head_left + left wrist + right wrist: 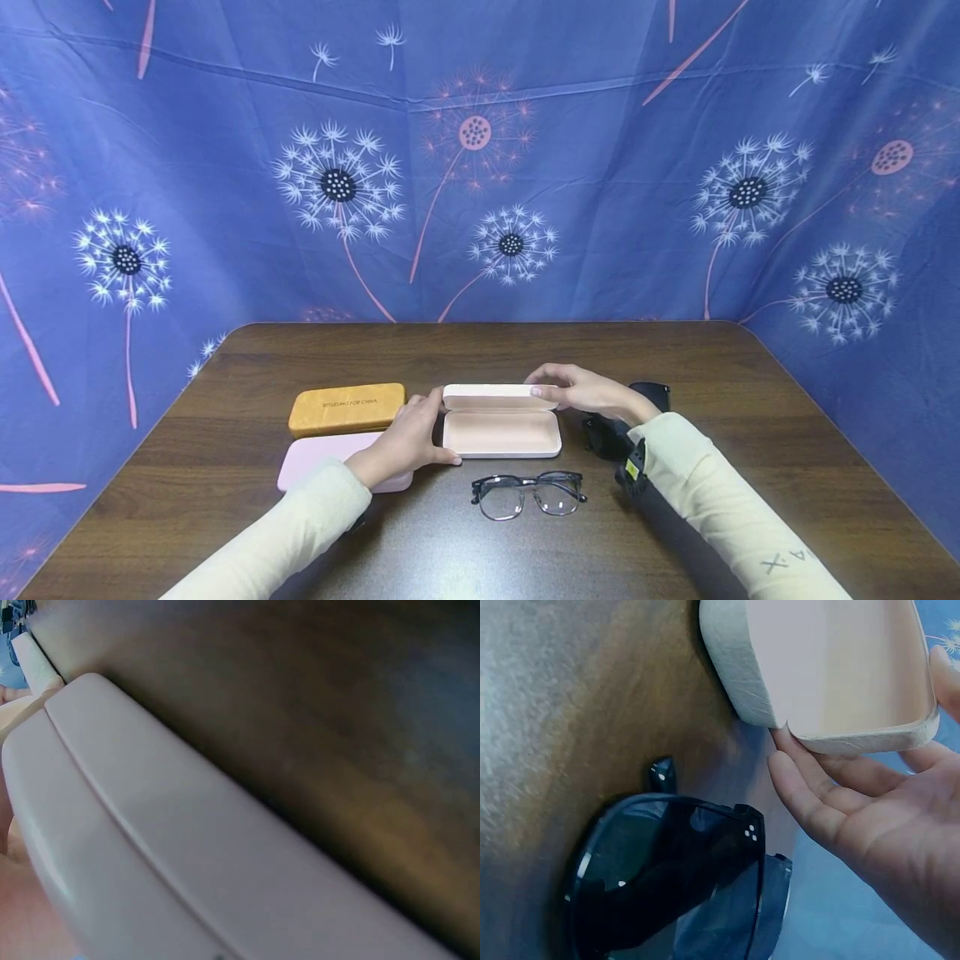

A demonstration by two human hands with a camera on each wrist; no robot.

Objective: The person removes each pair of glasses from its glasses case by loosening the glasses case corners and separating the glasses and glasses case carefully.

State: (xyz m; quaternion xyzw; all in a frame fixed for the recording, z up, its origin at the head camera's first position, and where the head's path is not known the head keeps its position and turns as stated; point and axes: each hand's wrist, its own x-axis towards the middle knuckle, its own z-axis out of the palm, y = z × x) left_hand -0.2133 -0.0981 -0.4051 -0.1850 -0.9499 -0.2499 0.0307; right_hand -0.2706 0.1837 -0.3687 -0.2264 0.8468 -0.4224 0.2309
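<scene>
A white eyeglass case (502, 435) with a pale pink lining stands open on the table, its lid (480, 398) tilted up at the back. My left hand (405, 442) spans the case's left end, thumb at the front corner and forefinger near the back. At the right end of the lid, my right hand (581, 390) pinches it, thumb in front and fingers behind; the right wrist view shows these fingers (810, 795) by the hinge. Black-rimmed glasses (528, 481) lie in front of the case, lenses toward me.
Left of the white case lie a pink case (318, 458), partly under my left forearm and large in the left wrist view, and a yellow case (348, 408) behind it. Dark sunglasses (757, 825) and another black item (652, 393) lie by my right wrist. A blue curtain (480, 183) hangs behind.
</scene>
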